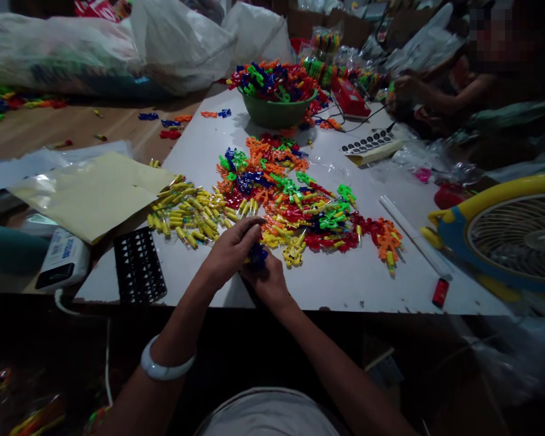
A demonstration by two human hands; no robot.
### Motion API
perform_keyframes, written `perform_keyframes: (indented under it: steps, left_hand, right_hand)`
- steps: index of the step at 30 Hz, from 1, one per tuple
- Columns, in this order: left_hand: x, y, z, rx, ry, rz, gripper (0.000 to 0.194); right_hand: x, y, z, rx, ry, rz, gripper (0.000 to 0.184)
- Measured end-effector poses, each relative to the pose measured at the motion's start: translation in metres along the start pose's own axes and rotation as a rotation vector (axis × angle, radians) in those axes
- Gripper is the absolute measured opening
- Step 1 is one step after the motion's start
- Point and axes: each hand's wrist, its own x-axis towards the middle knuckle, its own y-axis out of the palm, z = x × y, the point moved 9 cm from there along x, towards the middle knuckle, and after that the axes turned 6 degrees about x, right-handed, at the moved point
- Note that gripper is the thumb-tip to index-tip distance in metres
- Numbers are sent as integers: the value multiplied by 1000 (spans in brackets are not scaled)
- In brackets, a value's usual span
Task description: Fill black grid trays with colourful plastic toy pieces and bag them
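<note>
My left hand (231, 248), a white bangle on its wrist, is closed at the table's front edge with thumb and forefinger pressed together. Against it my right hand (272, 281) is closed too. Between them shows a dark blue plastic toy piece (257, 257), gripped by both; its exact shape is hidden by the fingers. Just beyond lies a pile of small yellow tubes (195, 209) in clear wrap. To its right spread plastic toy figures (295, 188) in orange, green, blue and red, some with yellow tubes attached.
A green bowl (277, 114) heaped with figures stands at the back. On the left are a black perforated tray (139, 266), yellow sheet (100, 194) and white power bank (63, 260). A fan (522, 236), white stick (415, 236) and red cylinder (440, 293) sit right. Another person (463, 91) sits behind.
</note>
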Motion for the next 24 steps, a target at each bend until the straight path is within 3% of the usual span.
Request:
perform_keyframes:
  steps: [2, 5, 8, 11, 14, 17, 20, 22, 24]
  left_hand:
    - [-2, 0, -3, 17, 19, -2, 40]
    - [-3, 3, -6, 112, 37, 8, 43]
    - [-3, 1, -4, 168, 44, -35, 39]
    - [0, 0, 0, 116, 51, -53, 33]
    - [2, -1, 1, 117, 62, -63, 32]
    - [3, -2, 0, 135, 55, -92, 32]
    - [3, -3, 0, 113, 34, -100, 31]
    - [3, -4, 0, 91, 29, -101, 31]
    - [3, -5, 1, 58, 20, -111, 32]
  right_hand:
    - [2, 11, 5, -225, -58, 13, 28]
    - [4, 32, 5, -483, -22, 67, 19]
    - [5, 33, 11, -508, -35, 122, 18]
    - [12, -1, 27, -525, -118, 94, 12]
    - [32, -53, 44, -781, -172, -87, 11]
    - [55, -70, 38, -977, -111, -23, 12]
    - [59, -74, 26, -789, -49, -22, 11]
    - [50, -73, 13, -421, 17, -56, 7]
    - [37, -57, -4, -5, 109, -6, 13]
